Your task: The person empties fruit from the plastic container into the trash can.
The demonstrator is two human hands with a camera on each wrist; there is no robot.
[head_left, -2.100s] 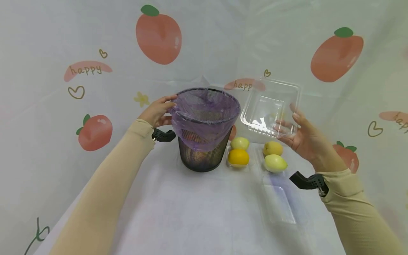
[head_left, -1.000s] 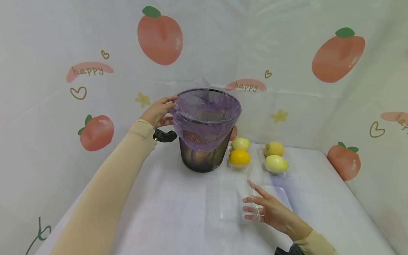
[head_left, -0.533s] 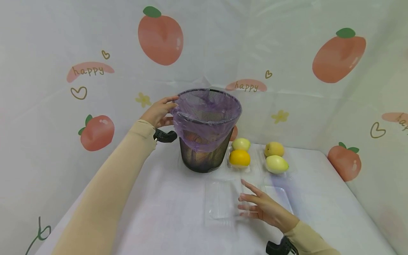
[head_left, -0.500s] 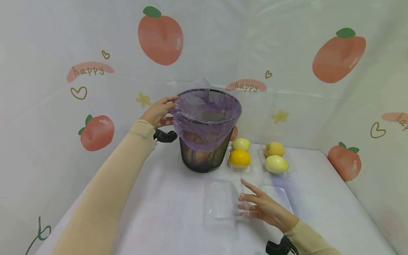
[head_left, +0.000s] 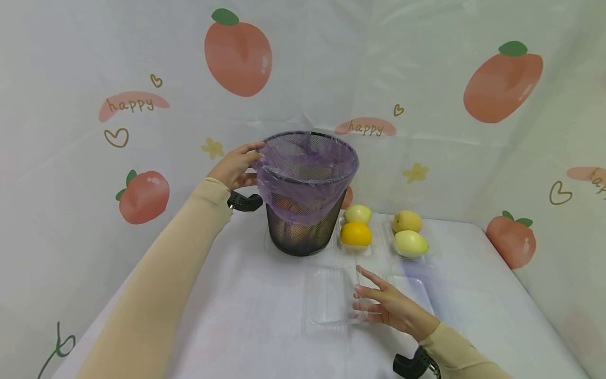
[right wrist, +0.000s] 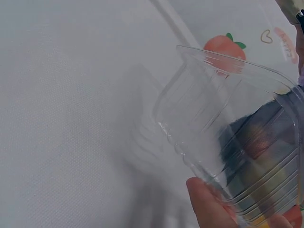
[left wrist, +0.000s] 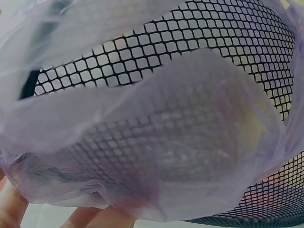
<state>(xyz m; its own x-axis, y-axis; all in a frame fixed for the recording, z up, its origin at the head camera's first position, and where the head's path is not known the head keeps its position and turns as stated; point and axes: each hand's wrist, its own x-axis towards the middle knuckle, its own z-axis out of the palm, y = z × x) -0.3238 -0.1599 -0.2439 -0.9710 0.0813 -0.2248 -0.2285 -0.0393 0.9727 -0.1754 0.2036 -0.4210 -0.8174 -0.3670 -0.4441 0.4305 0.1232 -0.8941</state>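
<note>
Clear plastic container [head_left: 331,297]: lowered from beside the mesh bin [head_left: 303,237] to low in front, outside it; touching the tablecloth [head_left: 232,326] or not, cannot tell.
Right hand [head_left: 392,309]: pinching the edge, nearly motionless lately, apparently pausing.
Left hand [head_left: 235,167]: gripping at the rim's purple liner [head_left: 295,202], unchanged.
Fruit [head_left: 411,244]: unmoved.

The container [right wrist: 230,126] is clear plastic (glossy, ribbed).

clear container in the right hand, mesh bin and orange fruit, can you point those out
Clear container [right wrist: 213,114]: right wrist view, on one of its see-through panels.
Mesh bin [head_left: 301,239]: head view, on its lower front mesh wall.
Orange fruit [head_left: 355,235]: head view, on the middle of its rounded side.
</note>
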